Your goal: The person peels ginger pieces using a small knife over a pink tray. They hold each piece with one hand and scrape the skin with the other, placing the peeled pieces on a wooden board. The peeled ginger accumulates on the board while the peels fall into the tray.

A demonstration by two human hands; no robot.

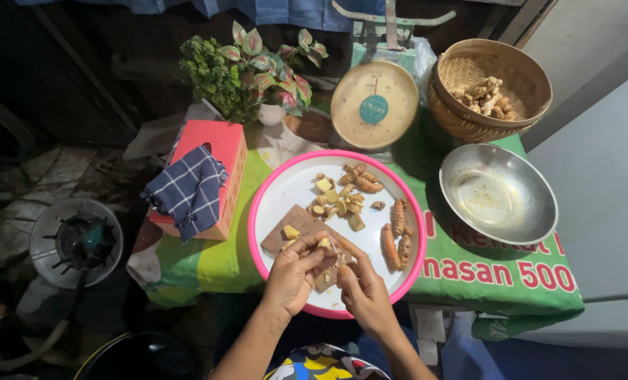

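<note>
A round white tray with a pink rim [275, 184] lies on a green-covered table. On it sit a small brown cutting board [294, 226], several cut yellow root pieces [336, 200] and whole orange-brown roots [397, 232]. My left hand [296, 271] pinches a small pale-yellow root piece [324, 243] over the board. My right hand [363, 288] grips a knife whose blade meets that piece; the blade is barely visible.
An empty steel bowl [498, 193] sits at the right, a woven basket [490, 88] with roots behind it. A dial scale [373, 105] stands behind the tray. A red box with a checked cloth [191, 186] and a plant [247, 74] are left. A stove [76, 243] is on the floor.
</note>
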